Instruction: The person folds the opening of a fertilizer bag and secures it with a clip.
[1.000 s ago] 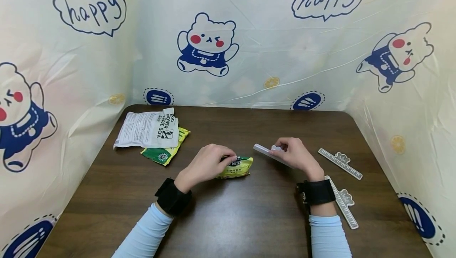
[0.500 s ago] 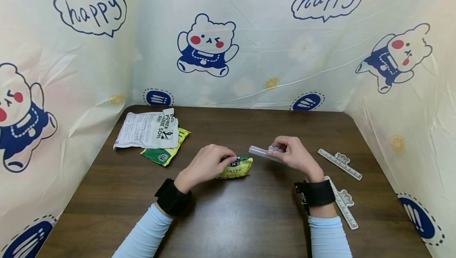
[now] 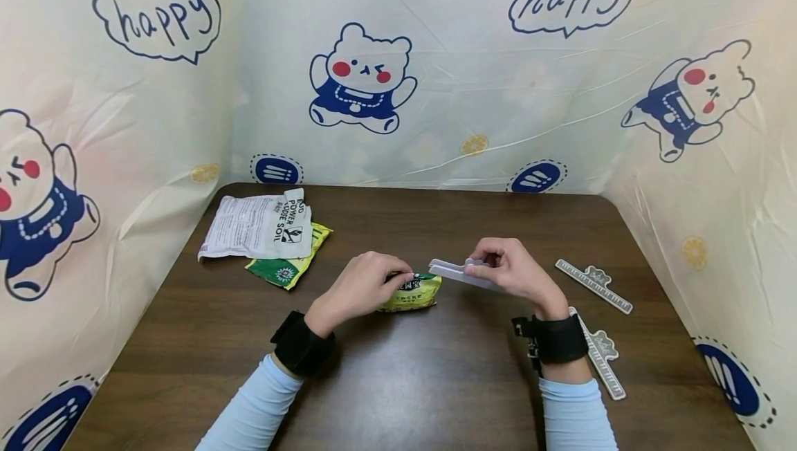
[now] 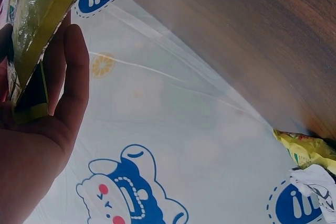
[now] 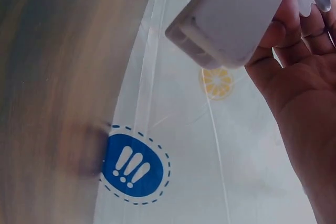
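Note:
My left hand [image 3: 361, 283] pinches the top edge of a small yellow-and-green packet [image 3: 416, 295] in the middle of the table. In the left wrist view that packet [image 4: 47, 19] rises between thumb and fingers, partly cut off by the frame. My right hand [image 3: 515, 272] holds a long white bag clip [image 3: 450, 272] by its handle, just right of the packet's top. The clip's two long bars look slightly parted at the left end. Close up, the right wrist view has the clip [image 5: 236, 17] with fingers around its handle.
A white printed packet [image 3: 255, 226] lies on a green-and-yellow packet [image 3: 283, 272] at the back left. Two more white clips, one farther back [image 3: 594, 286] and a nearer clip [image 3: 600, 361], lie at the right. Patterned sheeting [image 3: 473, 91] stands behind the brown table [image 3: 398, 382].
The right hand has brought the clip left toward the packet and tilted it flatter. The left hand and its packet stay where they were.

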Demonstrator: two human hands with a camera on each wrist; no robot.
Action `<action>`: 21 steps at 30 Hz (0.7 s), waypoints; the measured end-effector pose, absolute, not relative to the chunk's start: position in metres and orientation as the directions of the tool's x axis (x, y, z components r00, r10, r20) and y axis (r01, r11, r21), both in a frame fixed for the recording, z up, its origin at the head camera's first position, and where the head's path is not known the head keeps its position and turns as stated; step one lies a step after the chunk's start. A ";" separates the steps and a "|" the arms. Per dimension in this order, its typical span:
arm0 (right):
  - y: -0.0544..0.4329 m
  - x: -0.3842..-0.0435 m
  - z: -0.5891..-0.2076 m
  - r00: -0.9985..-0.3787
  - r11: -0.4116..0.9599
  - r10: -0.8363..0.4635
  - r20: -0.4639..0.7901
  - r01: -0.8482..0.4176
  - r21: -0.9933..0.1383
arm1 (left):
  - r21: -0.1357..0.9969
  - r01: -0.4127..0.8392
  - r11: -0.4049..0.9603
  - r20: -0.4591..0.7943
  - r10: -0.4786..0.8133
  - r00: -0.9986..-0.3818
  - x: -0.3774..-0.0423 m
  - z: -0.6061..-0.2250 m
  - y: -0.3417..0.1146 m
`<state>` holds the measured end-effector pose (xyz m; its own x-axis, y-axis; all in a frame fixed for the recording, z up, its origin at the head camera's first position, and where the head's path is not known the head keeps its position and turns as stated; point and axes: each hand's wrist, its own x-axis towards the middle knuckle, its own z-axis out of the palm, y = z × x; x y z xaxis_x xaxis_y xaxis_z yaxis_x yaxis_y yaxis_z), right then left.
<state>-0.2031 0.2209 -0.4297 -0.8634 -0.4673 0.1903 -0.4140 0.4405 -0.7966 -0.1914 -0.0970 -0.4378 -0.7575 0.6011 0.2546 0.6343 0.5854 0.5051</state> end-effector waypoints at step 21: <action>0.201 -0.202 -0.431 -0.822 0.403 -0.533 0.199 -0.453 -0.795 | 0.525 0.615 0.588 0.244 0.589 -0.771 -0.191 -0.437 -0.097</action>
